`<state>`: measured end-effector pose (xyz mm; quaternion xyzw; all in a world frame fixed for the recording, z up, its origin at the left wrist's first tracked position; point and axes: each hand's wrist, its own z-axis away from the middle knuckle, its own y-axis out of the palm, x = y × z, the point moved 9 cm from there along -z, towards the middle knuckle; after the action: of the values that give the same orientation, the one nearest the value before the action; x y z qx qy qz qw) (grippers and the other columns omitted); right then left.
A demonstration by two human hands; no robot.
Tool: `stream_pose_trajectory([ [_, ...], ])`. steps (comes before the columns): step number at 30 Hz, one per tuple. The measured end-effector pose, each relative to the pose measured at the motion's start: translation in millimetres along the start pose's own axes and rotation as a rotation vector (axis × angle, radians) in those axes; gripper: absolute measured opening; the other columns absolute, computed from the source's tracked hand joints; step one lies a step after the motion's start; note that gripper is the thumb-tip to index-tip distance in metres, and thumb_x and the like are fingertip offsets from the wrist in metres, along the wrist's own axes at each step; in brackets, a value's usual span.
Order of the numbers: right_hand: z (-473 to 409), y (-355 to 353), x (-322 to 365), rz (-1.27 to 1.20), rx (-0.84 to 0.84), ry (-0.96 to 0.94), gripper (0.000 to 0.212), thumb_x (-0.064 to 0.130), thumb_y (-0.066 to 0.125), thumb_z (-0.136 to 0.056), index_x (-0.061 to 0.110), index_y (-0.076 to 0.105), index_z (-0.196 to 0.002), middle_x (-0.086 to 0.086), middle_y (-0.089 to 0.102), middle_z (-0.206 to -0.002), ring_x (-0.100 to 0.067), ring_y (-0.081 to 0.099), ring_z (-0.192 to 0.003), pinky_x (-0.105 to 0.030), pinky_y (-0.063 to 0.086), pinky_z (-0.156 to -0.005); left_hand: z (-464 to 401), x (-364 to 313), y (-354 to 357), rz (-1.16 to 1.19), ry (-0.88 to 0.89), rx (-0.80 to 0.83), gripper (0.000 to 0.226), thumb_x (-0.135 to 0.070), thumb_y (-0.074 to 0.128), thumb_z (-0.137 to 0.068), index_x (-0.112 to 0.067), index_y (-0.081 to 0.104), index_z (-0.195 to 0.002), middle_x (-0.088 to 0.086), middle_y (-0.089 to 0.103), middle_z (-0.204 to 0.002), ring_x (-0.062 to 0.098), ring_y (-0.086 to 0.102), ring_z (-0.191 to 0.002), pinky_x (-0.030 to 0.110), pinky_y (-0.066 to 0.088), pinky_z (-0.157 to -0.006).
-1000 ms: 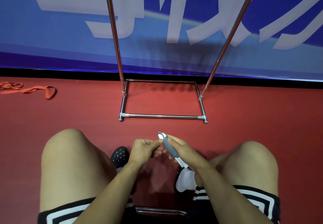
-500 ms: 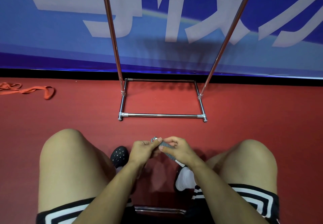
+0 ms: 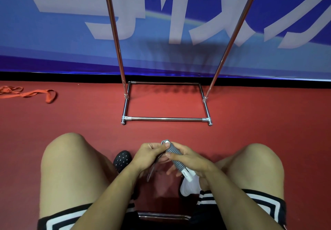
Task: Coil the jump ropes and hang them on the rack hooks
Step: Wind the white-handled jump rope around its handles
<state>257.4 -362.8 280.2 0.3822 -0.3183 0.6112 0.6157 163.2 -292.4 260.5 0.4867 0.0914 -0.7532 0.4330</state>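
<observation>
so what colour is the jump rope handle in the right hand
Grey ribbed grip with a white end, on the jump rope handle held in the right hand; clearest in the head view.

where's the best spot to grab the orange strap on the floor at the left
Probably the wide loop at the right end of the orange strap: it lies open and flat on the red floor, apart from the rack. Come from above and hook fingers through.

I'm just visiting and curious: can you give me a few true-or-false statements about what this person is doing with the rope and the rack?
1. The right hand grips a grey ribbed jump rope handle. True.
2. The left hand rests on the knee. False: it pinches the handle's top end.
3. The metal rack stands on the red floor ahead. True.
4. The orange band hangs from the rack. False: it lies on the floor, left.
</observation>
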Motion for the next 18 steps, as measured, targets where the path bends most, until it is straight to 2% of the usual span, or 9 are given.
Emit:
stream_pose_trajectory([
  [2,-1.9,-3.2,4.0,0.02,-0.038,-0.052,0.038,0.032,0.064,-0.102,0.041,0.056,-0.138,-0.003,0.077,-0.112,-0.023,0.07,-0.07,-0.026,0.053,-0.053,0.1,-1.2,-0.9,0.025,-0.005,-0.023,0.039,-0.03,0.077,-0.088,0.006,0.076,-0.104,0.033,0.07,-0.11,0.029,0.07,-0.095,0.036,0.06,-0.093],
  [5,-5.8,-5.2,3.3,0.022,-0.071,-0.086,0.037,0.032,0.066,-0.1,0.041,0.059,-0.135,-0.01,0.075,-0.103,-0.02,0.064,-0.063,-0.027,0.052,-0.052,0.9,-3.1,-2.8,0.002,0.002,-0.063,0.04,-0.03,0.077,-0.088,0.008,0.075,-0.1,0.027,0.074,-0.096,0.026,0.07,-0.083,0.03,0.062,-0.078],
  [7,-7.8,-7.1,1.8,0.025,-0.093,-0.093,0.036,0.032,0.067,-0.1,0.041,0.06,-0.134,-0.014,0.075,-0.095,-0.02,0.061,-0.062,-0.027,0.05,-0.053,3.4,-8.5,-7.4,-0.131,0.031,-0.121,0.046,-0.037,0.076,-0.088,0.009,0.075,-0.091,0.02,0.074,-0.08,0.018,0.068,-0.067,0.025,0.057,-0.065],
  [9,-9.4,-10.9,1.0,0.006,-0.115,-0.102,0.036,0.03,0.068,-0.099,0.04,0.061,-0.133,-0.01,0.069,-0.084,-0.02,0.058,-0.061,-0.028,0.049,-0.053,6.0,-12.6,-10.5,-0.25,0.054,-0.176,0.045,-0.042,0.074,-0.09,0.002,0.074,-0.081,0.012,0.074,-0.071,0.014,0.063,-0.056,0.02,0.049,-0.054],
  [11,-11.0,-13.2,1.4,-0.014,-0.128,-0.116,0.036,0.029,0.068,-0.099,0.039,0.062,-0.132,-0.008,0.063,-0.081,-0.02,0.057,-0.061,-0.029,0.048,-0.053,7.8,-14.8,-8.4,-0.254,0.06,-0.169,0.042,-0.043,0.07,-0.093,-0.003,0.074,-0.081,0.013,0.076,-0.076,0.013,0.061,-0.054,0.02,0.048,-0.053],
  [14,-11.6,-18.9,2.6,-0.049,-0.172,-0.132,0.033,0.028,0.07,-0.098,0.035,0.064,-0.13,-0.007,0.06,-0.079,-0.019,0.056,-0.06,-0.029,0.048,-0.053,6.5,-10.5,-6.3,-0.122,-0.007,-0.139,0.041,-0.033,0.057,-0.104,0.004,0.074,-0.099,0.019,0.077,-0.089,0.013,0.064,-0.06,0.021,0.053,-0.058],
  [16,-10.8,-21.5,3.2,-0.083,-0.185,-0.133,0.031,0.027,0.07,-0.098,0.032,0.065,-0.128,-0.007,0.06,-0.079,-0.019,0.055,-0.059,-0.03,0.048,-0.053,6.3,-3.3,-5.1,-0.068,-0.094,-0.106,0.037,-0.025,0.05,-0.107,0.004,0.072,-0.108,0.017,0.076,-0.094,0.017,0.066,-0.066,0.027,0.057,-0.063],
  [18,-9.7,-20.7,4.2,-0.093,-0.174,-0.137,0.03,0.025,0.07,-0.098,0.029,0.065,-0.127,-0.006,0.06,-0.079,-0.019,0.055,-0.058,-0.03,0.048,-0.053,8.4,1.5,0.5,-0.071,-0.147,-0.045,0.035,-0.021,0.045,-0.107,0.0,0.073,-0.107,0.013,0.075,-0.094,0.02,0.067,-0.071,0.032,0.059,-0.065],
])
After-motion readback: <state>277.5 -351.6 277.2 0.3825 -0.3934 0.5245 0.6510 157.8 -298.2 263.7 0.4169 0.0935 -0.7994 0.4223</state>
